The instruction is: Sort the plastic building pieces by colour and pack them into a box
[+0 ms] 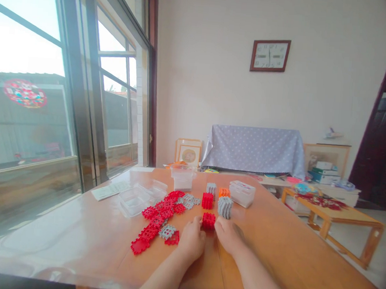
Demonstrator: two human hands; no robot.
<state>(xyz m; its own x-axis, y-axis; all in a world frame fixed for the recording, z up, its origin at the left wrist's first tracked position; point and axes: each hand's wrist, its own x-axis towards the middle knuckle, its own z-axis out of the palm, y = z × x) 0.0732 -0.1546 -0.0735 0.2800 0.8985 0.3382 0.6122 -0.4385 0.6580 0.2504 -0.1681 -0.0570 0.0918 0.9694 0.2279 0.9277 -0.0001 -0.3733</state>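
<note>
Between my two hands is a stack of red interlocking plastic tiles (pixel 209 221) near the middle of the table. My left hand (pixel 193 237), fingers curled, grips its left side. On the right side my right hand (pixel 228 234) has its fingers closed against the same stack. Just beyond stand another red stack (pixel 207 201), a grey stack (pixel 224 207), a second grey stack (pixel 211 189) and an orange stack (pixel 224 192). Loose red tiles (pixel 149 233) lie in a sprawling pile to the left, with grey tiles (pixel 167 231) among them. My fingertips are partly hidden.
Clear plastic boxes (pixel 135 201) and a paper sheet (pixel 111 190) lie at the table's left. Farther back are a white tub (pixel 182 178) and a lidded clear container (pixel 241 193). A window stands left; a low wooden table (pixel 335 207) is off to the right.
</note>
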